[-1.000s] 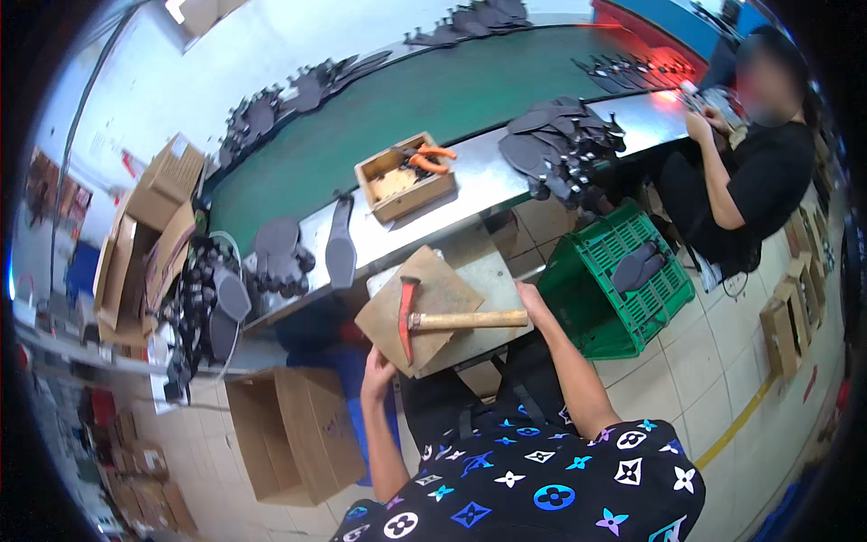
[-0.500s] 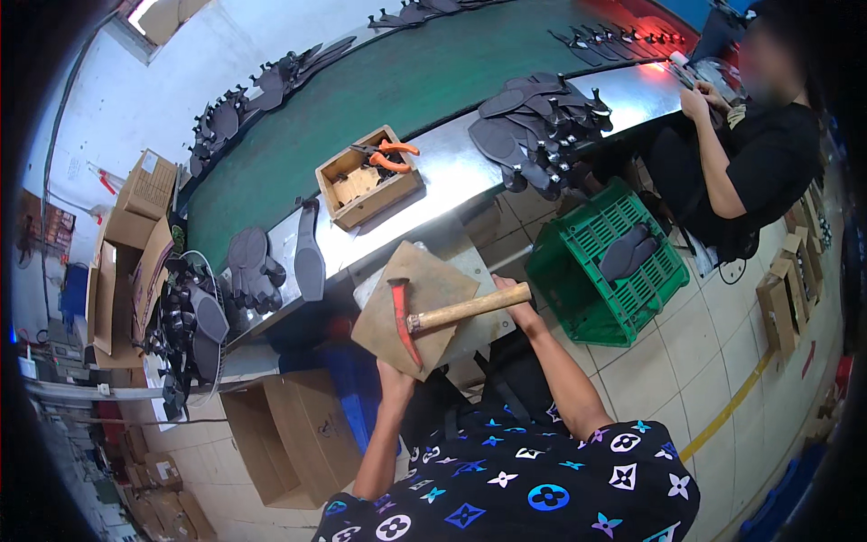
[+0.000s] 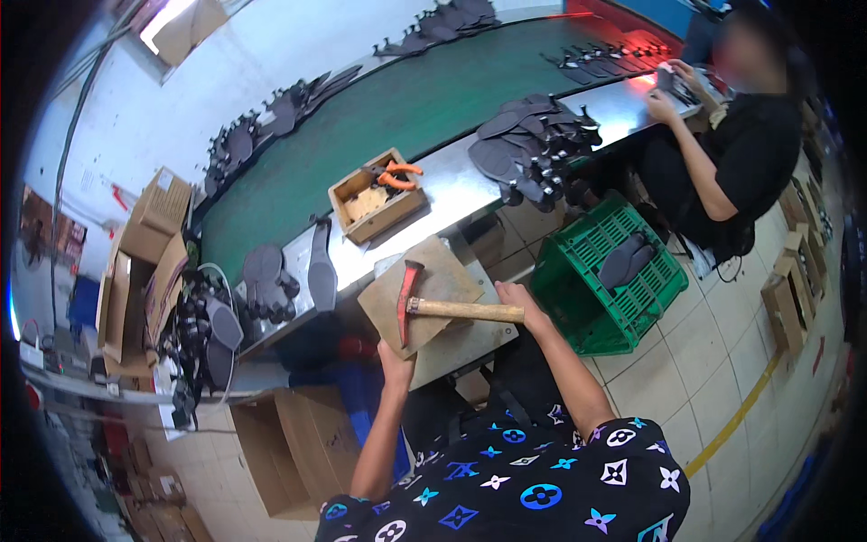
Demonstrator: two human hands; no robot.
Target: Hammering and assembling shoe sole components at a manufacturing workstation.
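Observation:
A claw-less hammer (image 3: 408, 303) with a red head and wooden handle lies on a tan square board (image 3: 452, 280). The board rests on a grey metal plate (image 3: 470, 348) in front of me. My left hand (image 3: 396, 365) is closed on the board's near left edge, its fingers partly hidden beneath. My right hand (image 3: 524, 307) grips the right edge of the metal plate with curled fingers, close to the end of the hammer handle but not around it.
A wooden box (image 3: 388, 215) with orange-handled pliers (image 3: 397, 176) stands on the metal ledge. Sandal parts (image 3: 524, 140) are piled beside it. A green crate (image 3: 578, 316) stands right, near a seated co-worker (image 3: 750, 154). Cardboard boxes (image 3: 302, 452) lie left below the green belt (image 3: 433, 95).
The board has turned clockwise on the plate, carrying the hammer round with it. My head view has shifted slightly. The co-worker's hands have moved.

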